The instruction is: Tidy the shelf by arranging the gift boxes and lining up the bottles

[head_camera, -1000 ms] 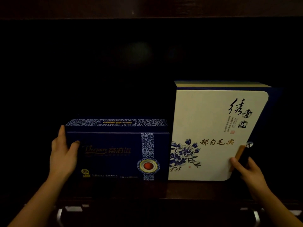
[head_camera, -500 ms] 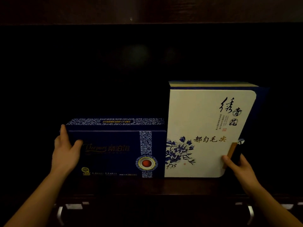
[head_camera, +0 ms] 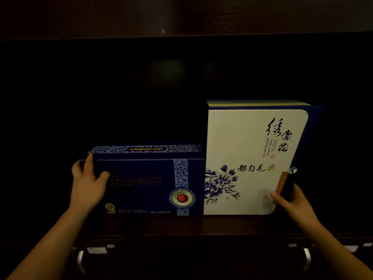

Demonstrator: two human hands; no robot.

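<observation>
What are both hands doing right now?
Left hand: gripping the dark blue gift box at its left end.
Right hand: gripping the white floral gift box.

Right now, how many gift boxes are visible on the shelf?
2. The dark blue gift box stands on the left, the taller white floral gift box right beside it. The dark recess behind may hide others.

Dim dark-wood display shelf (head_camera: 181, 225) is seen; shop or home cannot be told. Decorated gift boxes (head_camera: 248, 158) are stood on it.

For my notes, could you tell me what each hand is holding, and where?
Left hand: dark blue gift box, left end. Right hand: white floral gift box, lower right edge.
</observation>
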